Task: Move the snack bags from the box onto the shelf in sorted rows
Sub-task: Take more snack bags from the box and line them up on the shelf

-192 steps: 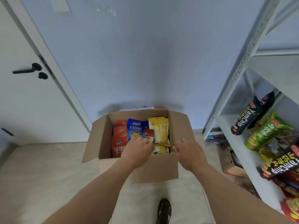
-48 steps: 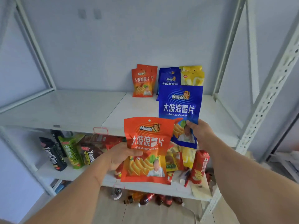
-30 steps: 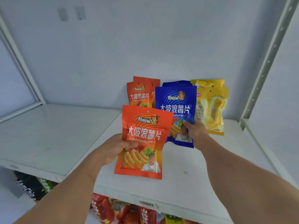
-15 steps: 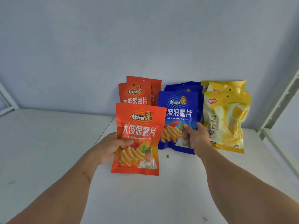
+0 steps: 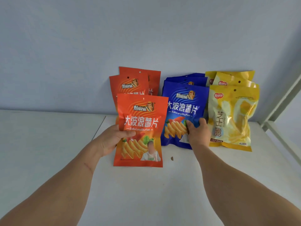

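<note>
— Shelving two bags at once? 
— Yes: left hand (image 5: 112,141) grips the orange chip bag (image 5: 140,129) before the orange row (image 5: 128,85); right hand (image 5: 197,132) pinches the blue chip bag (image 5: 182,111), apparently already standing on the shelf (image 5: 48,144) fronting its row, beside the yellow bags (image 5: 232,116). 
— Next? 
— Probably stand the orange upright, release both.

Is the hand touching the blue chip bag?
Touching. In the head view the right hand grips the front blue bag at its lower right, fingers curled over its printed face, with no gap between them.
</note>
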Motion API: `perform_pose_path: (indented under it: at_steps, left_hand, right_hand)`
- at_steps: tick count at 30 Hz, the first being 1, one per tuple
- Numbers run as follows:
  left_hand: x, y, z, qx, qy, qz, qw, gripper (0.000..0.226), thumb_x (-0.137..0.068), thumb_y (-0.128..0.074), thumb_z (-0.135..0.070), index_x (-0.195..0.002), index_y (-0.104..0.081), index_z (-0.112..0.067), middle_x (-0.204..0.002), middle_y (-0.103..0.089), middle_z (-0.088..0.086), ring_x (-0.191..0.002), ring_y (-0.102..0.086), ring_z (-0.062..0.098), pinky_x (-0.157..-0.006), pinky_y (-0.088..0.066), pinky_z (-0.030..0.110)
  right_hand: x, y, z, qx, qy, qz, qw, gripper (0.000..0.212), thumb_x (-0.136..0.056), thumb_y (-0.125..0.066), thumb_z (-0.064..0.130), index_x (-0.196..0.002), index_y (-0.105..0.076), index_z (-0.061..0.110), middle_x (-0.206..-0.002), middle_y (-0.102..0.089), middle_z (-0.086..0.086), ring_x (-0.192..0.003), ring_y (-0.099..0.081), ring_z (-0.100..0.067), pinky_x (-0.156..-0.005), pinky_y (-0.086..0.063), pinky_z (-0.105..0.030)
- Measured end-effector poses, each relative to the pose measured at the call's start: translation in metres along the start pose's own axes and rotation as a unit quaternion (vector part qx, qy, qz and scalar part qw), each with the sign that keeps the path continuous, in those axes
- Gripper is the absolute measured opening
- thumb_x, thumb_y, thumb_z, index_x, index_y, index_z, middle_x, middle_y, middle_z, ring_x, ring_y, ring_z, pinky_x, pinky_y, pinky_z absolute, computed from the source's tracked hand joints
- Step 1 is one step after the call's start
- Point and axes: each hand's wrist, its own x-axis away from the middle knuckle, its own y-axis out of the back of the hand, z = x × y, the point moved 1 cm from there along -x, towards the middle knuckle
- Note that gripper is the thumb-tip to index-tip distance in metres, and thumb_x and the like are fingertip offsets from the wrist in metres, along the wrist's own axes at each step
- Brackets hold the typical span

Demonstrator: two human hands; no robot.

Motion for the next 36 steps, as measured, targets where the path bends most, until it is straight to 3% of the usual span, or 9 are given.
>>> perform_pose_path:
  at_steps: [6,10,13,17,22,25,30,34,36]
  left_hand:
    - [-0.007,0.006,-0.003,-0.009,0.002,-0.008,1.000,0.054,-0.072,-0.085,-0.017,-0.122,-0.068,-0.019,-0.116,-0.075,0.004,-0.113,-0.069,0.027,-0.108,-0.046,0.050]
    - [-0.012,0.005,-0.004,-0.009,0.009,-0.021,1.000,0.043,-0.081,-0.079,-0.013,-0.121,-0.068,-0.020,-0.115,-0.076,0.003,-0.114,-0.068,0.027,-0.109,-0.045,0.050]
    - [-0.017,0.004,-0.009,-0.011,0.009,-0.031,0.999,0.040,-0.083,-0.077,-0.011,-0.121,-0.069,-0.019,-0.114,-0.076,0.004,-0.112,-0.069,0.027,-0.109,-0.046,0.051]
    - [-0.027,0.010,-0.019,-0.018,0.003,-0.065,0.998,0.031,-0.084,-0.078,-0.013,-0.114,-0.073,-0.022,-0.112,-0.077,0.001,-0.114,-0.068,0.027,-0.111,-0.043,0.051]
    - [-0.038,0.020,-0.028,-0.036,0.005,-0.105,0.994,0.026,-0.087,-0.074,-0.008,-0.108,-0.073,-0.024,-0.111,-0.076,-0.002,-0.113,-0.064,0.019,-0.110,-0.041,0.043]
    - [-0.046,0.028,-0.033,-0.041,-0.003,-0.131,0.991,0.022,-0.090,-0.072,-0.009,-0.104,-0.071,-0.027,-0.109,-0.074,-0.004,-0.111,-0.064,0.019,-0.100,-0.044,0.037]
    - [-0.061,0.038,-0.035,-0.040,-0.019,-0.160,0.986,0.023,-0.091,-0.070,-0.010,-0.105,-0.071,-0.028,-0.107,-0.076,-0.002,-0.106,-0.069,0.021,-0.100,-0.051,0.043]
    - [-0.074,0.038,-0.032,-0.032,-0.025,-0.149,0.988,0.025,-0.092,-0.069,-0.010,-0.105,-0.071,-0.030,-0.108,-0.076,-0.002,-0.105,-0.070,0.022,-0.102,-0.052,0.050]
    - [-0.079,0.037,-0.030,-0.029,-0.029,-0.149,0.988,0.025,-0.092,-0.069,-0.010,-0.106,-0.071,-0.030,-0.107,-0.077,-0.002,-0.104,-0.071,0.022,-0.100,-0.053,0.049]
  right_hand:
    - [-0.003,0.004,0.002,-0.017,-0.015,-0.007,1.000,0.052,-0.092,-0.068,0.040,-0.134,-0.047,0.019,-0.129,-0.061,-0.004,-0.109,-0.063,-0.021,-0.071,-0.057,-0.035]
    - [0.000,0.007,0.006,-0.026,-0.009,-0.026,0.999,0.066,-0.089,-0.072,0.042,-0.143,-0.042,0.020,-0.139,-0.056,-0.003,-0.123,-0.058,-0.022,-0.081,-0.058,-0.037]
    - [0.003,0.010,0.008,0.034,0.025,-0.058,0.997,0.071,-0.085,-0.074,0.046,-0.144,-0.041,0.021,-0.141,-0.051,-0.004,-0.132,-0.049,-0.023,-0.097,-0.053,-0.046]
    - [0.014,0.017,0.017,0.132,0.126,-0.081,0.980,0.059,-0.092,-0.067,0.044,-0.141,-0.047,0.019,-0.142,-0.047,-0.006,-0.135,-0.040,-0.025,-0.105,-0.046,-0.045]
    - [0.034,0.011,0.033,0.242,0.269,-0.005,0.932,0.040,-0.099,-0.055,0.043,-0.132,-0.055,0.020,-0.130,-0.056,0.000,-0.124,-0.047,-0.020,-0.101,-0.044,-0.036]
    - [0.048,-0.001,0.042,0.355,0.356,0.091,0.860,0.040,-0.099,-0.057,0.037,-0.135,-0.051,0.020,-0.131,-0.055,0.000,-0.124,-0.047,-0.019,-0.102,-0.044,-0.035]
    - [0.072,-0.028,0.047,0.348,0.422,0.139,0.825,0.030,-0.105,-0.042,0.038,-0.114,-0.065,0.021,-0.111,-0.065,0.002,-0.108,-0.057,-0.020,-0.098,-0.046,-0.037]
    - [0.073,-0.056,0.032,0.325,0.481,0.106,0.807,0.021,-0.094,-0.057,0.035,-0.087,-0.070,0.021,-0.080,-0.067,0.004,-0.076,-0.061,-0.019,-0.070,-0.053,-0.034]
    - [0.074,-0.065,0.030,0.321,0.497,0.096,0.800,0.026,-0.094,-0.050,0.036,-0.086,-0.070,0.022,-0.076,-0.065,0.006,-0.071,-0.060,-0.018,-0.064,-0.052,-0.033]
